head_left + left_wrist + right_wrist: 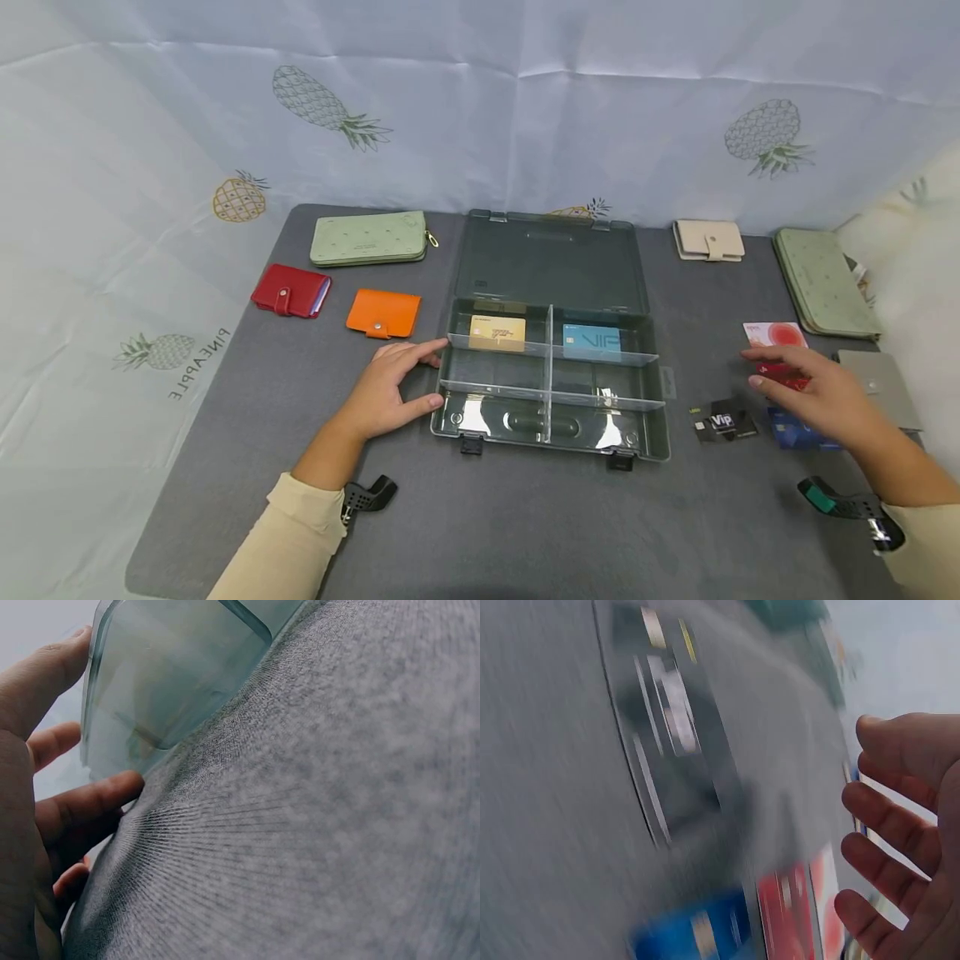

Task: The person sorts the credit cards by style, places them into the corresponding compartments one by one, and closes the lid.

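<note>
A clear grey compartment box [495, 400] lies with its lid [551, 262] folded back. In its back row are a gold card [497, 332] on the left and a blue VIP card [592, 340] on the right. My left hand [386, 392] rests against the box's left side, thumb and fingers spread and holding nothing. Above several cards at the right hovers my right hand [821, 396], fingers loosely bent and nothing between them. Beneath or beside it lie a black VIP card [723, 420], a blue card [798, 432], a red card [784, 907] and a pink-white card [772, 334].
On the left are a green zip wallet [367, 239], a red card holder [291, 290] and an orange one [384, 313]. On the right are a cream card holder [708, 241], another green wallet [825, 283] and a grey wallet [881, 387]. A patterned cloth [517, 125] hangs behind.
</note>
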Tool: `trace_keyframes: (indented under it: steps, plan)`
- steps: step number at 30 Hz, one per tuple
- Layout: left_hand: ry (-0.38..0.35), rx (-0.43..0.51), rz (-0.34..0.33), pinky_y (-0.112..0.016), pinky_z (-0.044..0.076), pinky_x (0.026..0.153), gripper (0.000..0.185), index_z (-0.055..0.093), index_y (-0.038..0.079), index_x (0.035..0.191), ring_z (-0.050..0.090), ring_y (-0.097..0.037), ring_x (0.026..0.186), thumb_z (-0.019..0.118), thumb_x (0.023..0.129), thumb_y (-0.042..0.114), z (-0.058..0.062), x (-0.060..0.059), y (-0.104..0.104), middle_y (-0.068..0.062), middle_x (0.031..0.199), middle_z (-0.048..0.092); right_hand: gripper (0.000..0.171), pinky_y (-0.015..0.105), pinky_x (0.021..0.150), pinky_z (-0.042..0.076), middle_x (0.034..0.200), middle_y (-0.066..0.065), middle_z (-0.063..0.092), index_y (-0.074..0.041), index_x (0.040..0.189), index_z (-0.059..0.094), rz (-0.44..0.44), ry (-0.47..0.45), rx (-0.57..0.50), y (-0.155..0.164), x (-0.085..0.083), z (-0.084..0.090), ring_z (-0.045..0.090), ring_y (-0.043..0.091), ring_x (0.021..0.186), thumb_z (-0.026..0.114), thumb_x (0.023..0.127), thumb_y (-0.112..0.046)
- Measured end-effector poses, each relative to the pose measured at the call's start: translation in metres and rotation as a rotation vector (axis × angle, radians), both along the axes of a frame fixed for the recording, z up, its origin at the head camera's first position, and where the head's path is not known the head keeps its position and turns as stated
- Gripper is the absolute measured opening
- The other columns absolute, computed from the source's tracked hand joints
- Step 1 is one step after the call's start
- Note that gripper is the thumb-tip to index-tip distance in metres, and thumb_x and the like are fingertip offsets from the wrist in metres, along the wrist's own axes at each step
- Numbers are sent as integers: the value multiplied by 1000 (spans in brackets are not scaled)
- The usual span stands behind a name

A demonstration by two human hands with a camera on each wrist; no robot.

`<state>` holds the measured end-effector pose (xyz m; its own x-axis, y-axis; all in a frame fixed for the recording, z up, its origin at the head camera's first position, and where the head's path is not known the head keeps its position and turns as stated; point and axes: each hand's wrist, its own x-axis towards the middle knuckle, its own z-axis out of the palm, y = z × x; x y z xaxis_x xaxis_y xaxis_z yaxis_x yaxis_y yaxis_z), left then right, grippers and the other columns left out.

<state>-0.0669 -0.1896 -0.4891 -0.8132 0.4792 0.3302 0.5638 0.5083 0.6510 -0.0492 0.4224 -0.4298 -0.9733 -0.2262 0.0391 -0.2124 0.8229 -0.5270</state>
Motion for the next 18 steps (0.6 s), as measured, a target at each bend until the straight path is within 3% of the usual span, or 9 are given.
trace_keyframes:
  steps: [2, 5, 8, 10, 12, 14, 18]
  plan:
    - [-3, -2, 0, -53, 35, 112, 76, 57, 17, 155, 65, -22, 116, 71, 94, 60, 1, 0, 0, 3, 117, 74, 41, 3, 73, 42, 124, -13, 62, -1, 131, 68, -9, 14, -24, 13, -6, -4, 46, -23, 99, 81, 93, -3]
    - [-6, -5, 0, -53, 36, 112, 76, 57, 17, 155, 65, -22, 117, 71, 94, 60, 1, 0, 0, 3, 117, 74, 43, 5, 68, 43, 123, 1, 67, 4, 132, 65, -29, 20, 4, 27, -18, -5, 52, -19, 92, 79, 92, -1]
    - [-3, -4, 0, -53, 36, 111, 76, 57, 17, 155, 65, -23, 116, 70, 94, 61, 1, 0, 0, 3, 117, 74, 47, 26, 66, 57, 125, 34, 61, 5, 136, 61, -54, -5, 88, 34, -30, -5, 71, 16, 84, 78, 95, -5]
    - [-1, -1, 0, -53, 36, 111, 76, 57, 17, 155, 66, -23, 116, 69, 95, 62, 0, 1, 0, 3, 116, 74, 49, 49, 74, 61, 131, 39, 57, 4, 139, 59, -54, -15, 151, 36, -37, -5, 70, 43, 95, 78, 95, -7]
    - [0, 0, -1, -54, 36, 111, 77, 57, 16, 155, 66, -23, 116, 69, 95, 63, 0, 1, 0, 3, 116, 74, 52, 69, 80, 54, 135, 41, 53, 5, 140, 57, -24, -12, 184, 38, -42, -7, 59, 60, 106, 78, 94, -3]
    - [-2, -3, 0, -53, 36, 111, 77, 57, 16, 155, 65, -22, 117, 68, 95, 63, 0, 1, 0, 3, 117, 74, 55, 78, 84, 47, 136, 41, 53, 6, 140, 56, 29, 0, 208, 40, -46, -9, 55, 61, 113, 79, 91, 1]
    - [-1, -3, -1, -54, 36, 111, 77, 57, 16, 155, 65, -22, 117, 68, 95, 64, 0, 1, 0, 4, 117, 74, 58, 78, 87, 46, 136, 39, 54, 5, 140, 56, 97, -5, 247, 43, -55, -15, 53, 58, 116, 79, 87, 3]
